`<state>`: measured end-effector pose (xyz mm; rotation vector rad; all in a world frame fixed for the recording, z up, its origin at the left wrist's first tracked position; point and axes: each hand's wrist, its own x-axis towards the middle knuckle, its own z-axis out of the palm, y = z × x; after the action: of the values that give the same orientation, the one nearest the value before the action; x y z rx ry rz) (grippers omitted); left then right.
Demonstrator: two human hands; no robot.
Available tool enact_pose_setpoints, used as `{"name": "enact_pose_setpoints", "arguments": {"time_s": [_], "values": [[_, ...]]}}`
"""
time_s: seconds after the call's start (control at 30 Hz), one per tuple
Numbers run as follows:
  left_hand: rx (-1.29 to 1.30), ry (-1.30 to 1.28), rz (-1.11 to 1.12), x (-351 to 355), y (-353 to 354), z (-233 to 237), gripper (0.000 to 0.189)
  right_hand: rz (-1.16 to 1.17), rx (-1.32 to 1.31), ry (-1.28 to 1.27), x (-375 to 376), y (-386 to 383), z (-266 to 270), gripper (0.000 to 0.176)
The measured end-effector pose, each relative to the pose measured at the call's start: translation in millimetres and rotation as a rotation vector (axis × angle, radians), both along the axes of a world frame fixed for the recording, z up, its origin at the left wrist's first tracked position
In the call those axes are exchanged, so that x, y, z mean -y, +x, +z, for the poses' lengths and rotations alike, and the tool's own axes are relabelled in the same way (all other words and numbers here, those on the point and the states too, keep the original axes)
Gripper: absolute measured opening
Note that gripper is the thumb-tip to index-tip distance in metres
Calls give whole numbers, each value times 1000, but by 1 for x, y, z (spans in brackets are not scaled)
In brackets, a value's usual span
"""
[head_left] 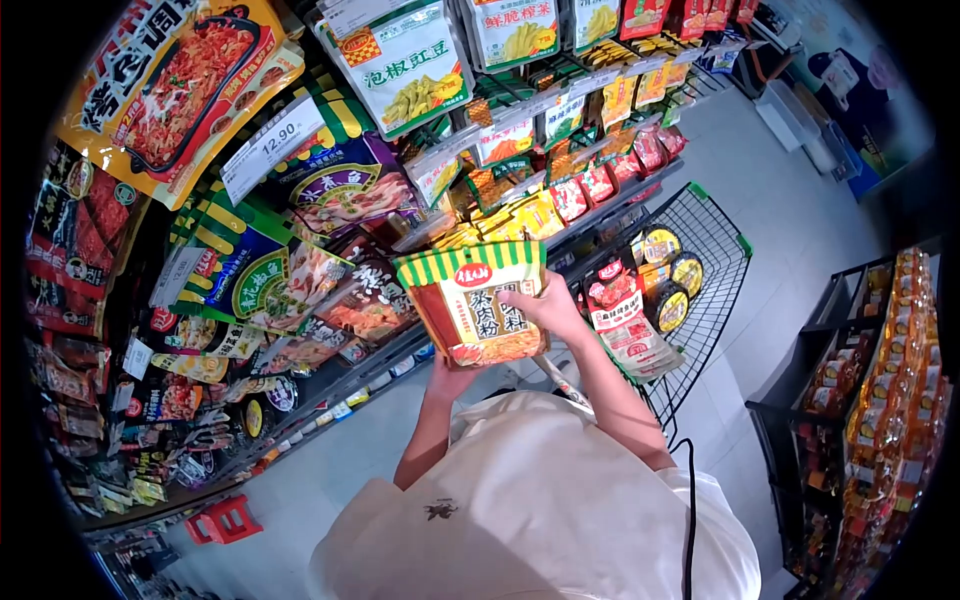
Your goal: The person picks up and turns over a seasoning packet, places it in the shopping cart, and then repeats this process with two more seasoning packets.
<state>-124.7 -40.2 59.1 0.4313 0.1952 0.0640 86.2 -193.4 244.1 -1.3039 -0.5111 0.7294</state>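
Observation:
A seasoning bag (475,300) with a green-and-yellow striped top and a red-brown lower part is held upright in front of my chest. My right hand (550,308) grips its right side, with the thumb lying across the front. Under the bag's lower left edge, my left hand (455,375) supports it, its fingers mostly hidden behind the bag. Just right of my right hand, a wire shopping cart (715,290) with green corners holds round black-and-yellow tubs (672,305) and a red-and-white packet (615,297).
Shelves of hanging packets (400,65) run along the left and top, with a price tag (275,145). A display rack (875,400) stands at the right. A red stool (225,520) is on the floor at lower left.

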Motion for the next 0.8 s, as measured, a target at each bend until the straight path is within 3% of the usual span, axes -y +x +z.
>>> {"name": "enact_pose_setpoints", "arguments": {"time_s": [0.17, 0.2, 0.27, 0.4, 0.63, 0.67, 0.8], "values": [[-111, 292, -187, -38, 4, 8, 94, -151, -242, 153, 27, 19, 12, 38], [-116, 355, -68, -33, 18, 27, 95, -176, -280, 154, 33, 23, 12, 40], [50, 628, -144, -36, 44, 73, 94, -221, -288, 154, 44, 30, 19, 41], [141, 981, -77, -28, 85, 132, 92, -270, -229, 186, 69, 33, 46, 42], [216, 961, 136, 11, 149, 203, 67, -366, -218, 218, 98, 25, 70, 44], [228, 935, 177, 20, 156, 212, 52, -388, -228, 224, 103, 23, 73, 44], [254, 898, 174, 45, 171, 229, 38, -468, -177, 248, 124, 16, 88, 46]]}}
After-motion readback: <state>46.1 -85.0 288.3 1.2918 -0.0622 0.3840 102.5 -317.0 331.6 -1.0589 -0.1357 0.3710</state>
